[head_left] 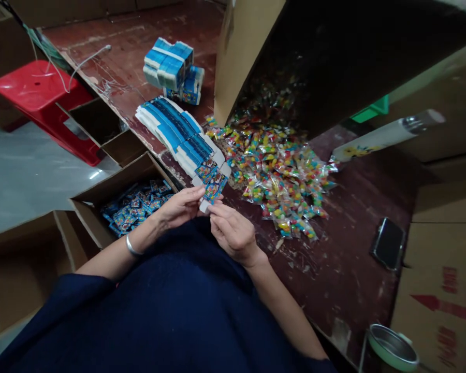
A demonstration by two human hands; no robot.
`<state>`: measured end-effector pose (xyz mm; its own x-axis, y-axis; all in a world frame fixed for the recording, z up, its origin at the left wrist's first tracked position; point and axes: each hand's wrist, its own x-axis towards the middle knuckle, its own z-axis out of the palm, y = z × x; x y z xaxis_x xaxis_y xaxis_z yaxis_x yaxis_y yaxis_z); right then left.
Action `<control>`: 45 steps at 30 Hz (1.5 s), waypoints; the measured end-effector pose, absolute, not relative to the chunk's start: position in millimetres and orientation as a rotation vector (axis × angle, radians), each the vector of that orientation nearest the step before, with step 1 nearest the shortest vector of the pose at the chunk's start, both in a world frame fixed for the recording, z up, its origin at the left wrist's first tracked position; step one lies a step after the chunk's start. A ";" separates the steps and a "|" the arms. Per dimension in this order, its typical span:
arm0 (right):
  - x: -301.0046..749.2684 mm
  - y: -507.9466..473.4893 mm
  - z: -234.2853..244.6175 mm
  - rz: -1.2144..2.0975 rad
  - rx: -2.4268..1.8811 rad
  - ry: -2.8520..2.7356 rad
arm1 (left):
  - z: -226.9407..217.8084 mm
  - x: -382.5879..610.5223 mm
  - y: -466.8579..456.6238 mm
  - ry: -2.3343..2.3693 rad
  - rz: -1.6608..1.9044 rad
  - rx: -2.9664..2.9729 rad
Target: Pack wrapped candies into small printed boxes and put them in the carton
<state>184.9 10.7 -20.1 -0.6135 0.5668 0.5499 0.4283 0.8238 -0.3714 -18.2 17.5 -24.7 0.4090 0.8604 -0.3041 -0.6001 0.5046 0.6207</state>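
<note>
Between my two hands is a small blue printed candy box [214, 190] with white flaps. My left hand [184, 206] grips it along its left side, thumb on top. At its near end, the fingers of my right hand [235, 230] pinch a white end flap. Just beyond lies a long fanned row of flat blue and white boxes [174, 129] on the dark red table. To the right spreads a heap of small clear bags of colourful candy [279, 176], spilling from a large tipped cardboard box [241, 57].
Bundled flat boxes [169, 62] sit farther back. At left, a carton [89, 217] holds many filled blue boxes, near a red stool [39, 88]. A white bottle [376, 140], a phone [388, 243] and a metal cup [394, 347] are on the right.
</note>
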 end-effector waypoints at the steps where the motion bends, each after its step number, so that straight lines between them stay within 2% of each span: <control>1: 185.8 10.0 -19.7 0.336 -0.718 -2.301 | -23.8 -20.2 18.3 0.652 0.949 0.480; 3: 188.2 9.2 -16.9 0.397 -0.752 -2.168 | -21.1 -22.9 18.9 0.631 0.914 0.544; 6: 194.6 15.0 -7.1 0.478 -1.032 -1.793 | -17.1 -23.1 15.9 0.569 0.831 0.634; 8: 199.6 24.5 0.5 0.714 -1.184 -1.597 | -16.3 -20.9 12.4 0.522 0.766 0.660; 11: 205.0 38.8 6.0 1.148 -1.168 -1.496 | -19.2 -16.0 8.8 0.454 0.700 0.677; 13: 205.9 43.3 4.9 1.266 -1.157 -1.441 | -22.9 -12.5 8.3 0.434 0.685 0.666; 23: 203.0 36.5 2.6 1.219 -1.183 -1.450 | -27.5 -5.9 5.0 0.372 0.651 0.537; 25: 204.3 34.0 5.7 1.082 -1.206 -1.537 | -27.7 -7.3 5.0 0.387 0.636 0.569; 28: 209.1 26.0 13.5 0.663 -1.286 -1.708 | -29.3 -9.2 5.9 0.422 0.657 0.596; 30: 212.7 19.0 19.0 0.558 -1.274 -1.871 | -29.4 -9.4 6.8 0.459 0.679 0.617; 33: 216.3 11.3 24.5 0.818 -1.174 -2.067 | -26.4 -7.8 7.9 0.519 0.708 0.661; 38: 218.9 12.6 28.5 1.202 -1.204 -1.944 | -19.2 -2.5 6.5 0.623 0.653 0.795; 43: 210.7 11.9 18.5 1.005 -1.278 -1.542 | -19.2 6.4 5.3 0.850 0.876 0.844; 45: 204.7 8.7 9.0 1.045 -1.279 -1.490 | -22.5 12.0 4.1 0.916 0.998 0.871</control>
